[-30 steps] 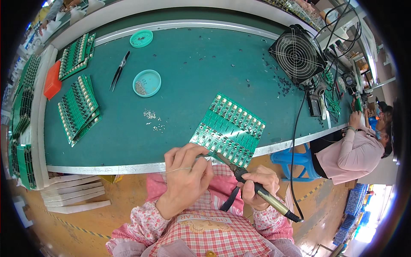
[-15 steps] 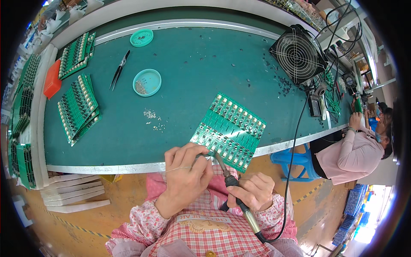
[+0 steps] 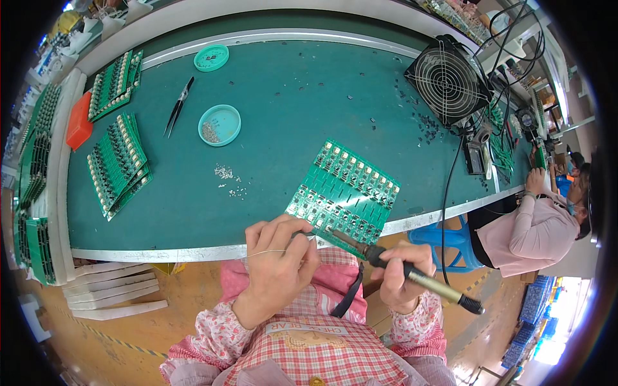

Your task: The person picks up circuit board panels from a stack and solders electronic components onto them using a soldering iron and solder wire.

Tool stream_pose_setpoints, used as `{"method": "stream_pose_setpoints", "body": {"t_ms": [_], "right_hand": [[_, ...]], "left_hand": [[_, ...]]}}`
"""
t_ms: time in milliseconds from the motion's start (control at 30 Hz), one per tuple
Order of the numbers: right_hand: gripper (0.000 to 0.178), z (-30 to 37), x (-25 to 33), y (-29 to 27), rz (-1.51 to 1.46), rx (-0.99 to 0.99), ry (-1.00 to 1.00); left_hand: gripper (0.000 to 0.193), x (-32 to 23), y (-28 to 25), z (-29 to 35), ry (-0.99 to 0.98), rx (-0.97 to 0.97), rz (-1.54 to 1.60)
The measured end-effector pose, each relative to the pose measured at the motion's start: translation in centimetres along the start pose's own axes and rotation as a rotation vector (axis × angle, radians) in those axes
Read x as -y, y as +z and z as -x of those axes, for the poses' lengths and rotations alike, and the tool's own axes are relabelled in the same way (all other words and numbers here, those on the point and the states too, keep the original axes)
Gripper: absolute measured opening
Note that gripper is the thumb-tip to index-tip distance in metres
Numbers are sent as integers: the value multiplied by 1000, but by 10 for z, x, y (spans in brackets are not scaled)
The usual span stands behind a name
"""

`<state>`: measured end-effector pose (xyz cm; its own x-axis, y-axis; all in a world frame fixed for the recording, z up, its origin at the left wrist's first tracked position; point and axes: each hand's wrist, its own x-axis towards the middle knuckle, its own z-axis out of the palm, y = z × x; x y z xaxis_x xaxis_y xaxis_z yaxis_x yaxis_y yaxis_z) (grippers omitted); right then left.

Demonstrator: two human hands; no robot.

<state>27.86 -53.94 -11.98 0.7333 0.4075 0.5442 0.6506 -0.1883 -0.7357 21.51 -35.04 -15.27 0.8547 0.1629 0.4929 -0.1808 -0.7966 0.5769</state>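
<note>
Well out to the left of your left hand are the near stack (image 3: 119, 166) and far stack (image 3: 117, 83) of circuit boards, with the red box (image 3: 79, 122) beside the far one. A broad stretch of mat (image 3: 174, 206) separates them from your fingers. Ahead-left of that hand lie the tweezers (image 3: 179, 106), dish (image 3: 230, 120) and pale bits (image 3: 224, 172), well apart from it. Your left hand (image 3: 279, 258) is curled narrow at the board's near-left edge, a wire (image 3: 269, 251) across its back; I can't tell what its fingertips pinch. The board (image 3: 341, 202) lies ahead of and between your hands, its near corner reaching past the table edge (image 3: 161, 255). Your right hand (image 3: 400, 292) grips the iron (image 3: 438, 285), its tip over the board's near edge; contact is too small to tell. Ahead-right, mat runs to the dark bits (image 3: 427, 128) and fan (image 3: 447, 83). The stool (image 3: 444, 241) stands right of that hand.
</note>
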Motion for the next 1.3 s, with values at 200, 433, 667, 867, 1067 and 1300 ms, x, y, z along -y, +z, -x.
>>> {"method": "stream_pose_setpoints", "body": {"t_ms": [200,433,667,867,1067,1300], "right_hand": [[10,-9,-1,6,-157,-79,353],[10,-14,-3,9,-113,-47,379],[10,-13,2,9,-10,9,260],[12,-10,0,13,59,18,39],[9,-1,-2,4,122,-35,152],[20,15,-5,0,35,-132,161]], "left_hand": [[14,0,1,-2,-4,-2,-13],[16,-1,1,-3,-5,-3,-21],[14,-1,2,-4,-22,-2,-49],[17,-1,4,-5,-17,-17,-44],[15,1,1,-1,-12,-13,2],[12,-2,-1,2,4,-10,20]]}}
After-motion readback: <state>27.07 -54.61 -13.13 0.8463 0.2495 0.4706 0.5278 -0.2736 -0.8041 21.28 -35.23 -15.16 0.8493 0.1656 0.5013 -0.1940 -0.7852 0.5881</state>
